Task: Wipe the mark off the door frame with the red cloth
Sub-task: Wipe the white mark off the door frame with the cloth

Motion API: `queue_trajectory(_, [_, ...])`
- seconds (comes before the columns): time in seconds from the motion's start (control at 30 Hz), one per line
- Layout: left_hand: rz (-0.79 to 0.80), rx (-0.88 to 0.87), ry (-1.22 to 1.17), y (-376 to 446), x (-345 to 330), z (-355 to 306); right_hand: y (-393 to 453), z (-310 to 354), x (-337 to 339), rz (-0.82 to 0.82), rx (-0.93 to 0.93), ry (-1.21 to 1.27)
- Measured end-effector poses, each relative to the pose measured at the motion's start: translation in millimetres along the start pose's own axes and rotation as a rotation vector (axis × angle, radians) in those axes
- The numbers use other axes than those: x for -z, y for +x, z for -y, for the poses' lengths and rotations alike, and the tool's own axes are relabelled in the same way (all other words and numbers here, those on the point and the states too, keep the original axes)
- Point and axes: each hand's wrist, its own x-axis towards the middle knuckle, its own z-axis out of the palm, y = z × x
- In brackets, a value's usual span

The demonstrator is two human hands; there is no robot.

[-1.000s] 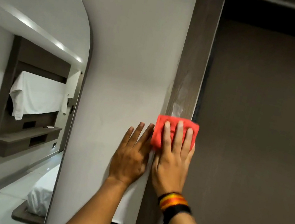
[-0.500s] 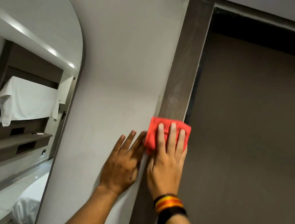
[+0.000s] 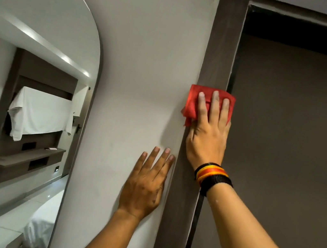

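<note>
**Red cloth pressed flat on the door frame**

Red cloth (image 3: pixel 194 105) is the thing being worked with, and it sits on the dark wooden door frame (image 3: pixel 221 47) under the right hand.

At the far left hangs an arched mirror (image 3: pixel 39 59), which reflects a wall unit draped with a white towel (image 3: pixel 40 116). Just beside it runs the pale wall (image 3: pixel 148 56).

On that wall the left hand (image 3: pixel 146 183) lies flat, palm down, fingers straight and close together, holding nothing. Its fingertips reach the edge of the frame.

Next comes the frame itself, a vertical strip. Higher up than the left hand, the right hand (image 3: pixel 206 144) is spread flat with its fingers over the cloth, pressing it against the frame. A corner of the cloth hangs loose over the wall side. A striped wristband (image 3: pixel 212 175) in black, yellow, orange and red circles the right wrist.

To the right is the dark brown door (image 3: pixel 295 146).

No mark is visible on the bare parts of the frame.
</note>
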Motion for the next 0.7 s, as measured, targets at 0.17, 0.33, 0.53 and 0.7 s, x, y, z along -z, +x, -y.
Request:
queue_trajectory(0.17, [0.000, -0.006, 0.000, 0.1, -1.0, 0.2, 103.8, -2.8, 25.0, 0.030, 0.027, 0.033])
queue_trajectory(0.33, [0.005, -0.007, 0.021, -0.7, -3.6, 1.8, 109.7, -6.1, 24.7, 0.008, 0.033, 0.021])
queue_trajectory(0.53, [-0.004, -0.007, -0.014, -1.4, -3.4, 0.1, -0.5, -3.6, -0.2, -0.043, 0.014, -0.016])
queue_trajectory(0.7, [0.047, 0.042, -0.172, -1.8, 13.8, -2.1, -117.6, -0.5, -25.9, -0.008, -0.040, 0.038])
